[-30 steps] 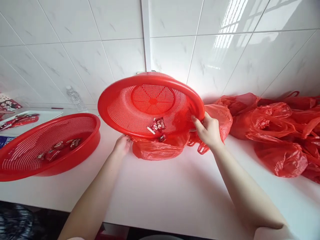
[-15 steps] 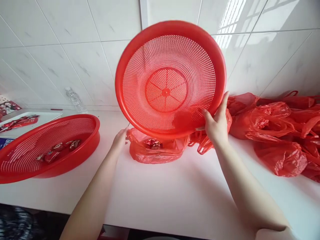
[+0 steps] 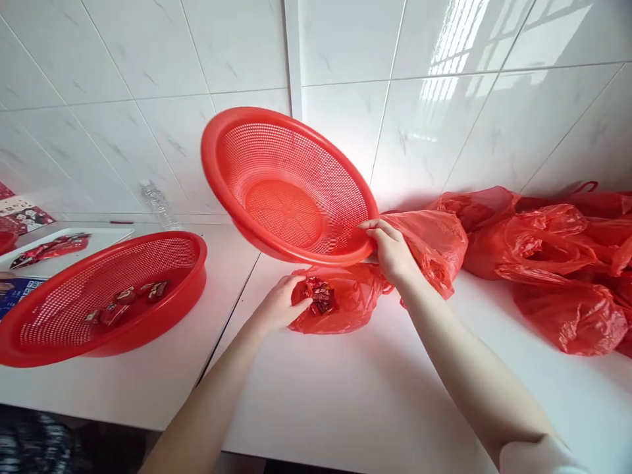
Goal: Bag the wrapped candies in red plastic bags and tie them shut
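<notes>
My right hand (image 3: 390, 249) grips the right rim of a red mesh basket (image 3: 284, 210), which is tilted in the air with no items visible inside. Below it, an open red plastic bag (image 3: 353, 309) lies on the white table (image 3: 316, 395) with small dark red wrapped packets (image 3: 322, 296) in its mouth. At the bag's left edge my left hand (image 3: 286, 299) is closed around the plastic, thumb towards the packets. A second red basket (image 3: 195, 283) stands at the left, holding several red packets (image 3: 114, 313).
Several filled red bags (image 3: 567, 316) crowd the right side against the tiled wall (image 3: 340, 39). At the back left are a clear plastic bottle (image 3: 158, 204) and a white tray (image 3: 111, 233) with red packaging (image 3: 64, 246). A seam crosses the table.
The raised basket has moved left and down and tipped flatter, with my right hand still on its rim. My left hand has moved right over the bag's left edge. More packets show in the bag.
</notes>
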### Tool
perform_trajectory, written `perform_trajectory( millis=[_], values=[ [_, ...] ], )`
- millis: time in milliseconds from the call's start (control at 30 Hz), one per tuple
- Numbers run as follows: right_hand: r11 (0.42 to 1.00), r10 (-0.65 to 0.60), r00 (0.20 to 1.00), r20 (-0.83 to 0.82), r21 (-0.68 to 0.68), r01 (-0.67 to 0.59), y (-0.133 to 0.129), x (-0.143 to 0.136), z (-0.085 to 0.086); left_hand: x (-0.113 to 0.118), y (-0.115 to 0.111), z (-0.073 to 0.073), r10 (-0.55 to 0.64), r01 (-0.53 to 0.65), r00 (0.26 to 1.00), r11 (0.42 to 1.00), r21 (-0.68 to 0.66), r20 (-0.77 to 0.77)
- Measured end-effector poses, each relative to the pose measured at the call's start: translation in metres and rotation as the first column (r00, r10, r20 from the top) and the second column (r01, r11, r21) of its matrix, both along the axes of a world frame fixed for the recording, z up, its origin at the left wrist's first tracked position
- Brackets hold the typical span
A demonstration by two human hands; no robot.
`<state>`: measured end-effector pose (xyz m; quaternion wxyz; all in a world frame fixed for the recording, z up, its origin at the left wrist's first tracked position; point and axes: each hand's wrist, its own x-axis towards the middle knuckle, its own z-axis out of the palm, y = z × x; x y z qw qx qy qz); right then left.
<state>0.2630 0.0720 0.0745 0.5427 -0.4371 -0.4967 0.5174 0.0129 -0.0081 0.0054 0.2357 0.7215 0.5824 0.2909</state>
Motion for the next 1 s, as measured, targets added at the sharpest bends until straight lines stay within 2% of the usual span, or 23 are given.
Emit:
perform_trajectory(
  millis=[100, 167, 300, 367, 433, 500, 533, 567, 600, 633, 667, 700, 733, 767, 800, 867, 933, 1000],
  values=[
    [0.995, 0.103, 0.995, 0.006, -0.005, -0.103, 0.002, -0.023, 0.005, 0.001, 0.000, -0.003, -0.061, 0.061, 0.998, 0.998, 0.025, -0.016],
    [0.985, 0.174, 0.984, 0.031, -0.006, -0.174, 0.005, -0.040, 0.001, 0.006, 0.000, -0.010, -0.109, 0.110, 0.993, 0.994, 0.018, -0.048],
    [0.976, 0.216, 0.959, 0.182, -0.034, -0.214, 0.013, -0.072, -0.018, 0.021, 0.001, -0.026, -0.049, 0.054, 0.990, 0.998, 0.033, -0.132],
    [0.977, 0.214, 0.949, 0.230, -0.048, -0.209, 0.015, -0.082, -0.029, 0.028, 0.001, -0.028, -0.029, 0.037, 0.988, 0.998, 0.055, -0.153],
    [0.977, 0.215, 0.942, 0.257, -0.056, -0.208, 0.014, -0.087, -0.038, 0.029, -0.002, -0.021, -0.022, 0.035, 0.984, 0.997, 0.074, -0.177],
    [0.977, 0.211, 0.939, 0.270, -0.058, -0.203, 0.012, -0.086, -0.043, 0.020, -0.008, -0.003, 0.012, 0.003, 0.979, 0.997, 0.073, -0.205],
    [0.979, 0.205, 0.941, 0.269, -0.057, -0.197, 0.011, -0.084, -0.043, 0.012, -0.013, 0.009, 0.047, -0.033, 0.974, 0.997, 0.067, -0.220],
    [0.981, 0.195, 0.944, 0.268, -0.055, -0.187, 0.010, -0.080, -0.042, 0.001, -0.019, 0.022, 0.147, -0.136, 0.964, 0.988, 0.067, -0.222],
    [0.983, 0.183, 0.948, 0.260, -0.051, -0.176, 0.008, -0.075, -0.040, -0.013, -0.025, 0.035, 0.287, -0.275, 0.930, 0.958, 0.083, -0.228],
    [0.984, 0.178, 0.954, 0.242, -0.044, -0.173, 0.007, -0.070, -0.035, -0.027, -0.030, 0.047, 0.461, -0.438, 0.861, 0.887, 0.148, -0.216],
    [0.981, 0.192, 0.958, 0.213, -0.032, -0.189, 0.005, -0.064, -0.030, -0.042, -0.035, 0.057, 0.614, -0.574, 0.766, 0.787, 0.226, -0.193],
    [0.973, 0.229, 0.956, 0.183, -0.007, -0.232, 0.003, -0.057, -0.023, -0.055, -0.038, 0.064, 0.747, -0.685, 0.648, 0.657, 0.315, -0.149],
    [0.955, 0.286, 0.945, 0.161, 0.037, -0.296, 0.001, -0.051, -0.016, -0.068, -0.039, 0.069, 0.829, -0.760, 0.552, 0.546, 0.353, -0.094],
    [0.924, 0.353, 0.924, 0.149, 0.097, -0.369, -0.003, -0.045, -0.009, -0.077, -0.038, 0.070, 0.871, -0.808, 0.486, 0.480, 0.341, -0.076],
    [0.885, 0.413, 0.898, 0.150, 0.165, -0.435, -0.006, -0.040, -0.002, -0.084, -0.035, 0.070, 0.890, -0.838, 0.450, 0.449, 0.311, -0.072],
    [0.825, 0.456, 0.872, 0.177, 0.283, -0.489, -0.016, -0.035, 0.010, -0.087, -0.026, 0.063, 0.879, -0.848, 0.469, 0.475, 0.237, -0.084],
    [0.823, 0.401, 0.895, 0.195, 0.351, -0.446, -0.027, -0.035, 0.021, -0.080, -0.016, 0.053, 0.843, -0.820, 0.538, 0.525, 0.228, -0.006],
    [0.835, 0.332, 0.919, 0.211, 0.388, -0.391, -0.039, -0.040, 0.030, -0.068, -0.010, 0.044, 0.774, -0.786, 0.611, 0.568, 0.244, 0.167]
  ],
)
